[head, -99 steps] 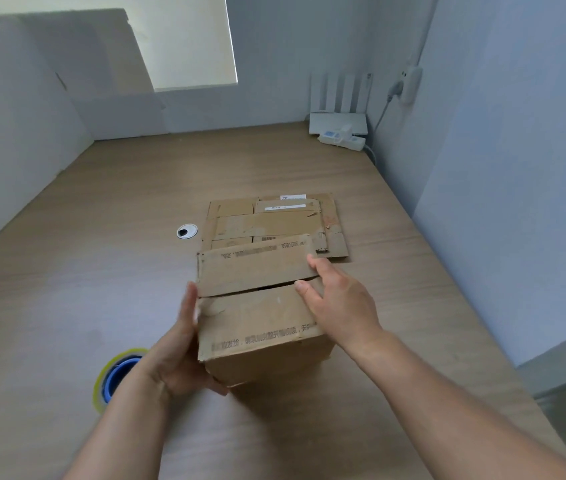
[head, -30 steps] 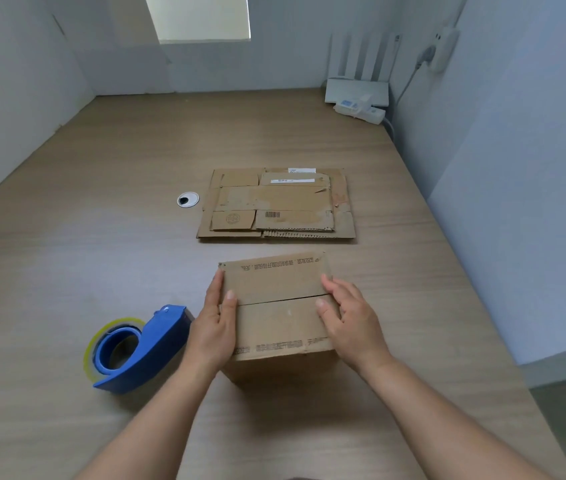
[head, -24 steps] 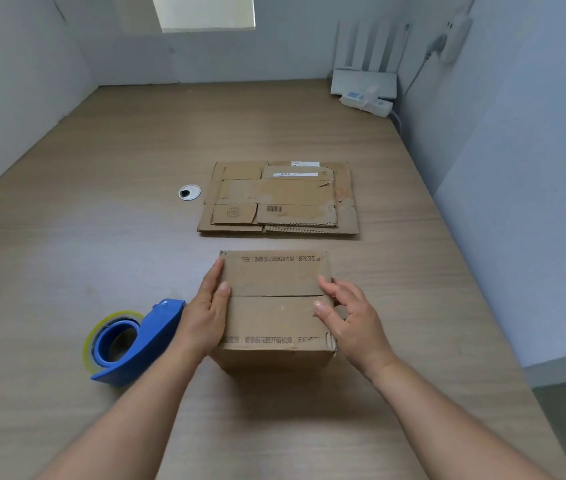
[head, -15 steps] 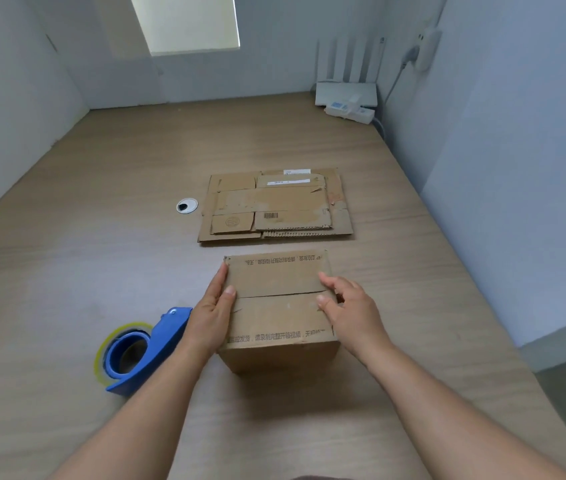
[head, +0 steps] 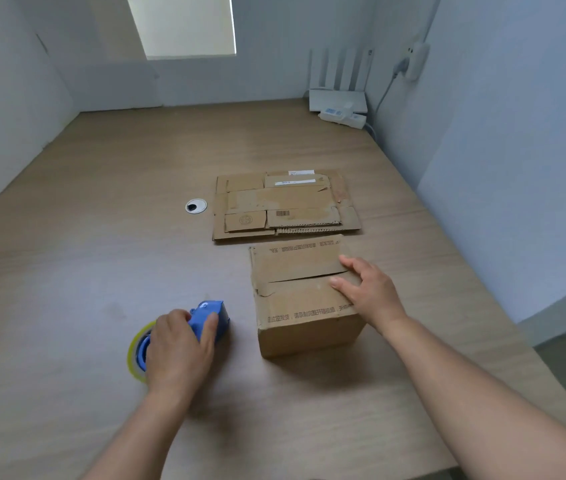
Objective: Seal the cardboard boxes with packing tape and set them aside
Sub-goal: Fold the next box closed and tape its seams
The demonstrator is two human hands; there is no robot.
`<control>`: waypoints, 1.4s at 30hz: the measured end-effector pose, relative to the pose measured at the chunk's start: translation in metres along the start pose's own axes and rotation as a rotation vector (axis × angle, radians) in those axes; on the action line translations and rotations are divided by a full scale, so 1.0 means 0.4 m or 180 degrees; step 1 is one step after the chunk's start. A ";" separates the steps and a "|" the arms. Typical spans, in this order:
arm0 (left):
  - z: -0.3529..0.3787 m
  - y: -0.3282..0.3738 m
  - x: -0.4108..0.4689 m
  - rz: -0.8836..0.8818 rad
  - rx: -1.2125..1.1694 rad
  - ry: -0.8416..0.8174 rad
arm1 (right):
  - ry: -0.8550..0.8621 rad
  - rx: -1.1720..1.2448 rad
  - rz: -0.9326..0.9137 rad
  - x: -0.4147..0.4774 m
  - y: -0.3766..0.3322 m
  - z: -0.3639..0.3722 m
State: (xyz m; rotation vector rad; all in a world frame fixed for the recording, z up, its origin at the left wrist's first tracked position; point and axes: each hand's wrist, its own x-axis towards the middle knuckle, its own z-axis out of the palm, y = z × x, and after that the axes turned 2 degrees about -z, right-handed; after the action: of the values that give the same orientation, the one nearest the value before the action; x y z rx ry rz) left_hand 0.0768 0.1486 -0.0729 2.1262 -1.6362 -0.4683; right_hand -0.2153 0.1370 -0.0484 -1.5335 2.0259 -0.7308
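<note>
Cardboard box (head: 304, 296), toward the right edge of the surface (head: 101, 271): 2 flaps (head: 295, 263) folded down, seam untaped. My right hand (head: 368, 292), fingers flat, presses them. My left hand (head: 179, 348) grips the tape dispenser (head: 210, 318). Best: press the seam flush before taping.

Your wooden table (head: 101, 271) carries a cardboard box (head: 302, 306), standing upright. Just beyond the box lies a stack of flattened cardboard (head: 285, 202), and a round cable grommet (head: 196, 206) sits beyond the box to its left. The blue tape dispenser (head: 207, 315) rests near the box's left side. Far beyond the box, at the wall, stand a white router (head: 338, 98) and a power strip (head: 342, 117).
</note>
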 end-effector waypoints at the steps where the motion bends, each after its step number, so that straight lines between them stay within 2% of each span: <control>1: 0.009 -0.014 -0.009 -0.0114 0.0242 -0.0123 | 0.0006 0.0016 0.0007 -0.001 0.000 0.001; 5: 0.021 -0.020 -0.013 -0.0572 0.0837 -0.0591 | 0.0018 0.0058 -0.0017 -0.006 0.006 0.005; 8: 0.017 -0.025 0.023 -0.0712 0.1105 -0.0952 | -0.0039 0.0095 -0.0073 -0.003 0.009 0.005; 11: -0.005 -0.045 0.055 -0.0738 0.0865 -0.1205 | -0.0066 0.0113 -0.0104 -0.002 0.012 0.002; 14: -0.078 -0.012 0.074 -0.0714 0.0204 -0.1104 | -0.0104 0.0095 -0.0126 -0.004 0.012 -0.001; 17: -0.165 0.109 0.078 -0.0425 -0.0501 -0.0901 | -0.0119 0.0088 -0.0146 0.000 0.017 0.000; 19: -0.192 0.205 0.067 -0.0081 -0.0723 -0.1008 | -0.0108 0.0052 -0.0164 0.002 0.021 0.000; 21: -0.187 0.284 0.054 0.0255 -0.0478 -0.1251 | -0.0126 0.0040 -0.0152 0.002 0.024 0.001; 23: -0.155 0.331 0.040 0.0554 0.0084 -0.1491 | -0.0140 0.0035 -0.0121 0.004 0.026 0.002; 26: -0.111 0.354 0.032 0.0897 0.0767 -0.1531 | -0.0153 -0.0180 -0.0119 0.007 0.030 0.005; 30: -0.099 0.339 0.040 0.0968 0.0850 -0.1596 | 0.0144 -0.0447 -0.0333 0.006 0.017 -0.004; 32: -0.091 0.328 0.037 0.0990 0.0923 -0.1590 | 0.0673 -0.0019 -0.0589 -0.004 -0.002 -0.008; 34: -0.082 0.321 0.031 0.1055 0.1071 -0.1497 | 0.0830 0.1065 -0.0617 -0.014 -0.029 -0.016; 37: -0.078 0.316 0.025 0.1109 0.1107 -0.1429 | -0.0046 0.2521 -0.0001 -0.018 -0.062 -0.027; 40: -0.083 0.314 0.027 0.1069 0.0939 -0.1521 | -0.0669 0.2400 0.0257 -0.009 -0.065 -0.019; 42: -0.088 0.310 0.027 0.1065 0.0854 -0.1547 | -0.0814 0.2458 0.0226 -0.001 -0.065 -0.020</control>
State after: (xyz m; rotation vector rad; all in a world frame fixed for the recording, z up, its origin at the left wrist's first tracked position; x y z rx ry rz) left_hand -0.0053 0.1147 0.0209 1.9514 -2.3951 -0.7311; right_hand -0.2021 0.1326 -0.0249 -1.0255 1.3552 -1.0616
